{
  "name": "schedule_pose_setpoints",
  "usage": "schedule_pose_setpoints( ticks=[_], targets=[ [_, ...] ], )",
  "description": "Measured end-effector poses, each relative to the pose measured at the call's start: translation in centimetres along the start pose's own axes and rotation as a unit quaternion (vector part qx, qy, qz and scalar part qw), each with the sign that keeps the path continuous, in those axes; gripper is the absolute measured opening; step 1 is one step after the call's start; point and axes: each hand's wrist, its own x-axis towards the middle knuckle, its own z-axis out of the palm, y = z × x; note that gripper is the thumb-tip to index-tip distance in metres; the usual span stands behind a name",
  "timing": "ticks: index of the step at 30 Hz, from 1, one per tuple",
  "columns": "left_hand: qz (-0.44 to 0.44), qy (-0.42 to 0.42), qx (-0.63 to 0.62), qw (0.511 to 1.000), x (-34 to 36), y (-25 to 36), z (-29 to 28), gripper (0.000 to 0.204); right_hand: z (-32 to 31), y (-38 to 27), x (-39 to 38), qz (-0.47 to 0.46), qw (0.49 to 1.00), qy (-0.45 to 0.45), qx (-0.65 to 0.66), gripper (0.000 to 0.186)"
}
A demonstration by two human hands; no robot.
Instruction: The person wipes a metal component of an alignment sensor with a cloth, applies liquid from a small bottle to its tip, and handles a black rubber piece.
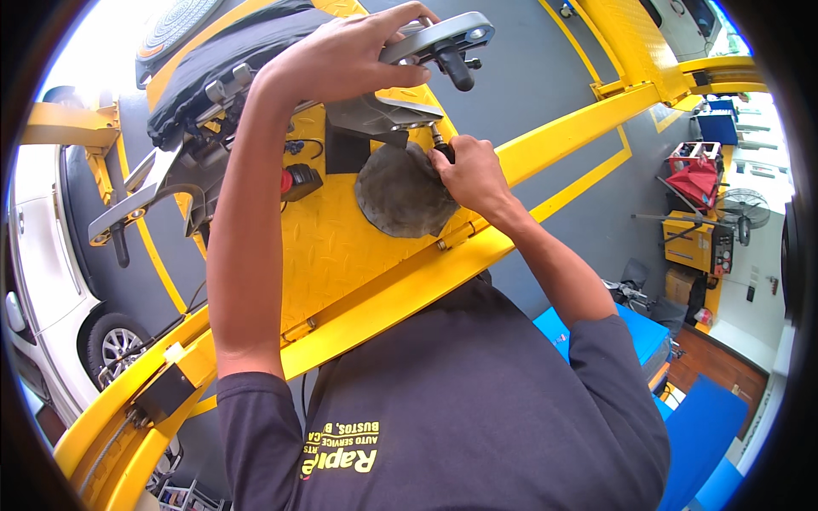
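My left hand (pixel 345 58) curls over a silver-grey metal bracket (pixel 464 31), its thumb below and fingers over the top. A black rubber peg (pixel 454 68) hangs from the bracket's outer end. My right hand (pixel 479 176) is closed round a black-handled tool (pixel 445 151) with a metal socket-like end. That end meets the tip of a lower grey arm (pixel 388 111) of the metal assembly. Beside my right hand lies a dusty round grey disc (pixel 400 194) on the yellow tread-plate platform (pixel 328 251). How the handle sits in my palm is hidden.
A yellow beam (pixel 562 145) crosses in front of my body. Black fabric (pixel 230 64) covers part of the assembly, whose other arm (pixel 136 211) reaches left. A black and red item (pixel 298 181) sits on the platform. A white car (pixel 51 255) stands left; a fan (pixel 743 209) stands right.
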Motion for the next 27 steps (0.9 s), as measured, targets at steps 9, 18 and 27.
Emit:
schedule_pose_setpoints(
  ticks=[9, 18, 27],
  targets=[
    [-0.006, -0.011, -0.007, 1.000, -0.1, -0.6, -0.3, 0.080, 0.6, -1.9, -2.3, 0.014, 0.999, 0.035, 0.016, 0.042],
    [0.001, -0.007, -0.008, 1.000, -0.2, -1.0, 0.2, 0.087, 1.3, -2.4, -1.9, -0.002, 0.999, 0.043, 0.006, 0.041],
    [0.000, -0.026, -0.010, 1.000, -0.4, 0.1, -0.3, 0.074, 1.3, -2.2, 1.3, 0.021, 0.999, -0.016, 0.041, 0.043]
  ],
)
